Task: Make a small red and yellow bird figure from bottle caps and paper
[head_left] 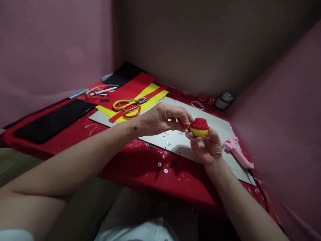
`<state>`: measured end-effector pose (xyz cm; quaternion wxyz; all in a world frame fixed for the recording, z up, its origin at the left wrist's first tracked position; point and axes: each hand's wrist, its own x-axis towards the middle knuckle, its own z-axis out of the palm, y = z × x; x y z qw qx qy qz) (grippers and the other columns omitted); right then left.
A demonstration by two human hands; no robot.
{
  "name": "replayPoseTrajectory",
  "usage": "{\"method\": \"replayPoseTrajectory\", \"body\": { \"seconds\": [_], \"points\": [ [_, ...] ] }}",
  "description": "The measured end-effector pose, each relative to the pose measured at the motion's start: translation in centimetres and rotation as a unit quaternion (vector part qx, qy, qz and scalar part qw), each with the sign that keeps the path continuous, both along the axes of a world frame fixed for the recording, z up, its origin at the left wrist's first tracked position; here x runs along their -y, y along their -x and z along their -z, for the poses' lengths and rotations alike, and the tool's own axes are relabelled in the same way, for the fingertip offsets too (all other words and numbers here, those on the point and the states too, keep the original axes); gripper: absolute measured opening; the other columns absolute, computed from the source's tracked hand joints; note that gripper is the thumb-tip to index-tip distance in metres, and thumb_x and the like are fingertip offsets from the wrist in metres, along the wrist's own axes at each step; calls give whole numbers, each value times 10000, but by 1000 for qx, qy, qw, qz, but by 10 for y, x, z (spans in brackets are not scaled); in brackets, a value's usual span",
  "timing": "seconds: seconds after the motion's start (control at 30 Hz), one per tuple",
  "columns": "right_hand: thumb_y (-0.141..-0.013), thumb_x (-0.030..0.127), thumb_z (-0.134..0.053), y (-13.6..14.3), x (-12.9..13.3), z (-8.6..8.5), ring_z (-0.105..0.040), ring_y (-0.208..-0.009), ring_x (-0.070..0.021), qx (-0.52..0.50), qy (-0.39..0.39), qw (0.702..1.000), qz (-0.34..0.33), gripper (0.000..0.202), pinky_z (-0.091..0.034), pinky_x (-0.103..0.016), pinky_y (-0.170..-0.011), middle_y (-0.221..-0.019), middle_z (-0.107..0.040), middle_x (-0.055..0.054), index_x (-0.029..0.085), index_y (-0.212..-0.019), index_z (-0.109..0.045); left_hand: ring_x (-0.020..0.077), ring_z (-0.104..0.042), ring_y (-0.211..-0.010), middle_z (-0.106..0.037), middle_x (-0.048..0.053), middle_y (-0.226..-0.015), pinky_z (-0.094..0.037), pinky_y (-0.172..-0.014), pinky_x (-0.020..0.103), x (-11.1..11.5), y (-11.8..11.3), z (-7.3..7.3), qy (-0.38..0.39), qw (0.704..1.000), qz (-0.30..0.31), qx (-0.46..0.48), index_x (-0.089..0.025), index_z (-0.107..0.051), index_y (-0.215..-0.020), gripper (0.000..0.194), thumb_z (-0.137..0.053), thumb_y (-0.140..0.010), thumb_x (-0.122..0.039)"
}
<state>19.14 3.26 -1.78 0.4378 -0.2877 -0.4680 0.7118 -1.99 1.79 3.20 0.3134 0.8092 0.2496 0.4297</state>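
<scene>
My right hand (207, 149) holds a small rounded shape of ribbed paper (199, 127), red on top and yellow below, in its curled fingers. Close against its left side, my left hand (173, 117) is closed in a pinch, with a small red piece (186, 126) at its fingertips. Whether that piece touches the ribbed shape I cannot tell. Both hands are above a white board (160, 140) strewn with paper scraps. Two small white discs with dark centres (162, 167) lie on the red cloth nearer to me.
Scissors (130, 105) with yellow and red handles rest on red and yellow ribbed sheets (135, 85). A black phone (55, 120) lies at the left. On the right is a pink glue gun (237, 152) with a black cord. A small jar (224, 100) stands at the back.
</scene>
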Motion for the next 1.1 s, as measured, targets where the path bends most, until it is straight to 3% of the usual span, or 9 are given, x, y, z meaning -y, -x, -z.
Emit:
{"method": "replayPoseTrajectory", "body": {
  "seconds": [0.23,0.5,0.87,1.1],
  "points": [
    [-686,411,-724,1,0,-1,-623,-735,-127,-22,11,1000,-8,257,-544,-179,-523,-1001,-701,-24,271,-895,-675,131,-656,-818,-728,77,-956,-506,-720,226,1,-1,1,-55,998,-14,-20,-142,-687,-742,67,-662,-782,-95],
    [-654,285,-790,3,-4,2,-693,-706,-98,-127,84,986,-74,262,-562,-96,-555,-823,-733,11,219,-870,-657,104,-644,-745,-727,56,-905,-481,-683,192,0,0,2,-120,989,-41,-70,-143,-704,-745,62,-680,-800,-154],
    [-635,232,-781,11,-3,5,-686,-637,-107,-120,98,987,-38,224,-550,-113,-528,-765,-733,-13,178,-819,-667,92,-589,-714,-616,34,-860,-467,-629,195,3,-4,7,-191,973,-76,-108,-183,-725,-732,131,-648,-836,-164],
    [-605,213,-781,15,-1,2,-656,-614,-106,-115,130,984,-36,252,-531,-126,-491,-746,-721,-13,169,-828,-674,80,-603,-716,-595,66,-1002,-499,-652,199,3,-5,6,-184,977,-26,-99,-149,-690,-721,176,-592,-868,-138]
  ]
}}
